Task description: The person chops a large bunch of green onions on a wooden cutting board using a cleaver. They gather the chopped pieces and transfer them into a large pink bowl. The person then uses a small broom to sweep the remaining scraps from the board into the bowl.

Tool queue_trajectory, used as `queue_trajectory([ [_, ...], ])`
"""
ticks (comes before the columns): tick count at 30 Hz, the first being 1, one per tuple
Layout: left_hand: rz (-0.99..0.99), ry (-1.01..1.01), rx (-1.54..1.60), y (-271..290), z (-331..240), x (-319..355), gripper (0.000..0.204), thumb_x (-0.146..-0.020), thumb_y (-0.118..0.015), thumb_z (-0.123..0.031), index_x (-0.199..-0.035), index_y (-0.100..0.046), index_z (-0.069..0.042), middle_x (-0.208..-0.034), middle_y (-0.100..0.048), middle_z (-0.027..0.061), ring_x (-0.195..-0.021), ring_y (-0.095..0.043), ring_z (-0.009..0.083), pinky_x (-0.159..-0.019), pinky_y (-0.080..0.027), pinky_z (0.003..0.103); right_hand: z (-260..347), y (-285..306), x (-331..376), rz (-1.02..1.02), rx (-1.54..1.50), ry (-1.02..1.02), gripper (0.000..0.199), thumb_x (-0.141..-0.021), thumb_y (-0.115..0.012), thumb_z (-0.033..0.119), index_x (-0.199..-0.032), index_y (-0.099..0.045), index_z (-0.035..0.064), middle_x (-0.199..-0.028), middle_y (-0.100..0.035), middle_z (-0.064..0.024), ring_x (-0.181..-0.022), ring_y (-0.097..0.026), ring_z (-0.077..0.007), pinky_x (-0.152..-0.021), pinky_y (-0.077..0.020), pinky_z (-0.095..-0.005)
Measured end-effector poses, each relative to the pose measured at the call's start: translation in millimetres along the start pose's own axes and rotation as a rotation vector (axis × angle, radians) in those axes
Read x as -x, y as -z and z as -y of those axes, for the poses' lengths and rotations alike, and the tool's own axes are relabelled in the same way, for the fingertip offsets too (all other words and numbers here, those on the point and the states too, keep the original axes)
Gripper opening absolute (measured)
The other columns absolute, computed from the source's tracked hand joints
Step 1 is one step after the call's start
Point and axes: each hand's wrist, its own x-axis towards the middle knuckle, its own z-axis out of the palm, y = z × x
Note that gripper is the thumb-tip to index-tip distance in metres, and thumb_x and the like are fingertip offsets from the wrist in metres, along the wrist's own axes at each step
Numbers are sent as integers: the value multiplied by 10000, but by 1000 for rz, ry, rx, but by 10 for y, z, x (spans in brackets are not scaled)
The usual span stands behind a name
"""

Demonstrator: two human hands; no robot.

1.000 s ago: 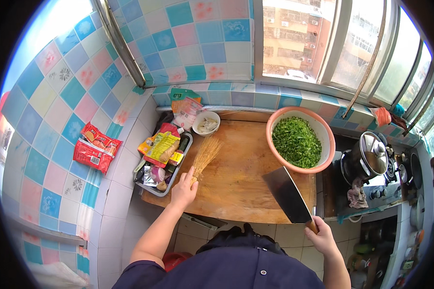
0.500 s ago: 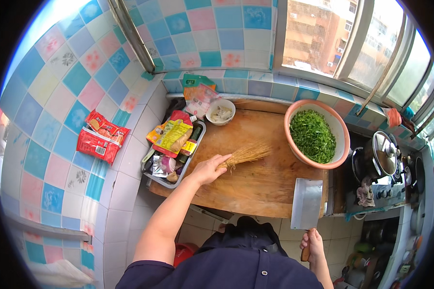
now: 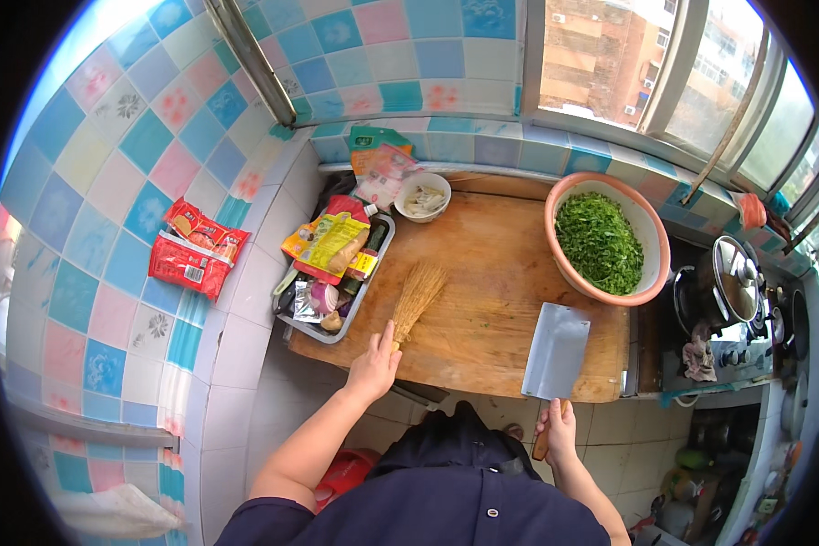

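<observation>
My left hand (image 3: pixel 374 366) is closed round the bound end of a straw hand brush (image 3: pixel 417 296), whose bristles fan out over the wooden cutting board (image 3: pixel 482 264). A broad cleaver (image 3: pixel 557 350) is in my right hand (image 3: pixel 555 429), gripped by its wooden handle; the blade lies across the board's near right part. Small green flecks dot the wood between brush and cleaver. Beyond the blade, on the far right of the board, stands a pink-rimmed bowl (image 3: pixel 555 246) full of chopped greens (image 3: pixel 599 238).
A grey tray (image 3: pixel 387 238) of vegetables and packets stands at the board's left. Behind it is a small white bowl (image 3: pixel 423 197) with pale food. Red packets (image 3: pixel 196 250) lie on the tiled ledge. A lidded pot (image 3: pixel 735 280) sits on the stove at right.
The brush has swung nearer to me and to the left, its bristles now pointing away from me. The cleaver has moved left and farther onto the board.
</observation>
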Motion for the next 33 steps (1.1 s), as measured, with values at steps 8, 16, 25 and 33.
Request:
queue_trajectory([
  [8, 136, -81, 380, -737, -1055, 410, 611, -968, -449, -290, -1474, -211, -44, -1214, -459, 282, -915, -591, 462, -717, -522, 487, -160, -530, -59, 78, 43, 40, 236, -990, -507, 329, -928, -420, 118, -693, -478, -8, -510, -480, -105, -452, -423, -255],
  [16, 324, 30, 1264, 43, -1124, 437, 602, -1017, -419, -176, -1525, -107, -96, -914, -478, 28, -695, -514, 93, -602, -479, 249, 443, -414, 356, 220, -24, 2, 210, -999, -493, 276, -934, -424, 88, -698, -472, -25, -524, -478, -114, -486, -426, -268],
  [25, -65, -659, 218, 435, -2457, -352, 613, -941, -520, -203, -1469, -258, -35, -1144, -529, 157, -808, -628, 331, -650, -534, 407, 1861, -200, 400, 131, -50, 385, 155, -1004, -477, 244, -986, -429, 98, -763, -471, -8, -575, -477, -95, -529, -433, -242],
  [33, -224, -219, 348, 61, -1796, -910, 582, -967, -439, -283, -1479, -247, -82, -1203, -488, 184, -961, -587, 402, -825, -490, 478, 1920, 259, 328, 44, 184, 673, 192, -1022, -433, 258, -1052, -437, 69, -758, -456, -1, -570, -451, -70, -523, -422, -212],
])
